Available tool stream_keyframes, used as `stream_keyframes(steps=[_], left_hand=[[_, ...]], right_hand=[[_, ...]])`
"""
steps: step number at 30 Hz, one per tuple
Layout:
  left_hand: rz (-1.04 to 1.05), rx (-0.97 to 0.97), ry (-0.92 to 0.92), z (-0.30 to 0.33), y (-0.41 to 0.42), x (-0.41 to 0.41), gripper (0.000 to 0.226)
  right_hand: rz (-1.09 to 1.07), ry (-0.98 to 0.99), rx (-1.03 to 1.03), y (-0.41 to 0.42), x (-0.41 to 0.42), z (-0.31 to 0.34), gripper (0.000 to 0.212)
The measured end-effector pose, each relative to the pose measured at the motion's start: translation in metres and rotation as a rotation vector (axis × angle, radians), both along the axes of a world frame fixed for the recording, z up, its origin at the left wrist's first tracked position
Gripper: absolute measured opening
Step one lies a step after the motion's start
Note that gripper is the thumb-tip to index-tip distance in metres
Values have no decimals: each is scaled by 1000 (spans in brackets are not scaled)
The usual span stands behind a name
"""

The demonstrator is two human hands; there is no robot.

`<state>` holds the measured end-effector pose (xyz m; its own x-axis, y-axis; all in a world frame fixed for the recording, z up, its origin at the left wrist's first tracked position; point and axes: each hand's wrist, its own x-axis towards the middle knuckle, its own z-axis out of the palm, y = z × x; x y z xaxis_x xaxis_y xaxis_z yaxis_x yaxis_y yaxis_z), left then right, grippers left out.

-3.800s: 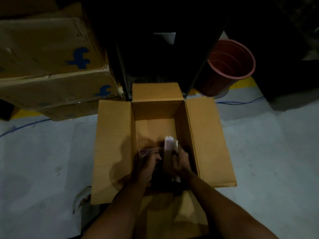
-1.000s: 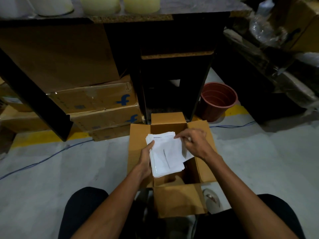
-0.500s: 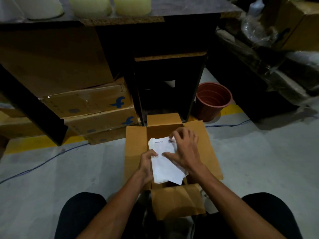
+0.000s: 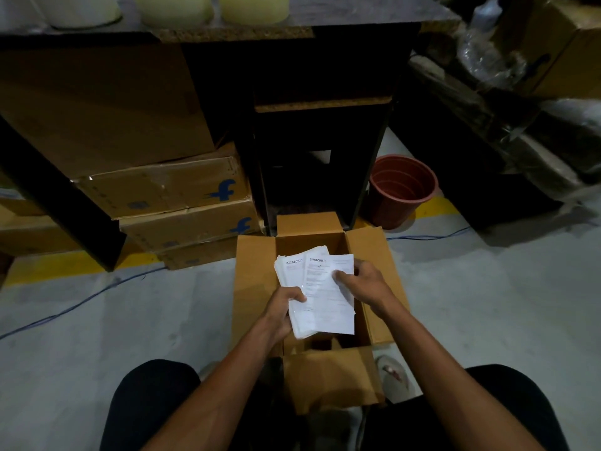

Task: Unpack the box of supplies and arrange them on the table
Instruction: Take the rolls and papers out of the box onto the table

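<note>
The task looks barely begun. Nearest, the left hand [image 4: 282, 305] grips a stack of papers [image 4: 320, 296] by its lower left edge, while the right hand [image 4: 364, 281] pinches the top sheet at its right side, both held just above the open box [image 4: 257, 284] on the floor. Whatever else lies inside is hidden. Farther off, the surface [image 4: 357, 14] carries pale tubs [image 4: 253, 6] and none of the papers; all arranging remains.

"amazon.in" heading on held sheets [image 4: 320, 288], blue "f" logo on stacked cartons [image 4: 169, 190]
</note>
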<state>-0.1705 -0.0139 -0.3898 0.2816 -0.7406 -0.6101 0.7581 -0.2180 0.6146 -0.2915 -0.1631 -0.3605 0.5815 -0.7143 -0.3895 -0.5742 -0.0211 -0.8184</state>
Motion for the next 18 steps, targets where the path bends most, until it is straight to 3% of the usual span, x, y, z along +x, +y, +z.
stream_keyframes(steps=[8, 10, 12, 13, 15, 18], left_hand=[[-92, 8, -87, 5, -4, -8, 56], [-90, 13, -87, 7, -5, -9, 64], [-86, 29, -96, 8, -6, -9, 68], [-73, 39, -96, 8, -6, -9, 68], [-30, 63, -121, 6, -7, -8, 66], [26, 153, -279, 5, -12, -7, 53]], right_hand=[[111, 63, -130, 21, 13, -3, 51], [93, 77, -25, 25, 15, -5, 58], [46, 36, 228, 23, 16, -4, 67], [35, -1, 360, 20, 15, -5, 63], [80, -50, 497, 21, 12, 5, 36], [100, -23, 474, 22, 10, 5, 24]])
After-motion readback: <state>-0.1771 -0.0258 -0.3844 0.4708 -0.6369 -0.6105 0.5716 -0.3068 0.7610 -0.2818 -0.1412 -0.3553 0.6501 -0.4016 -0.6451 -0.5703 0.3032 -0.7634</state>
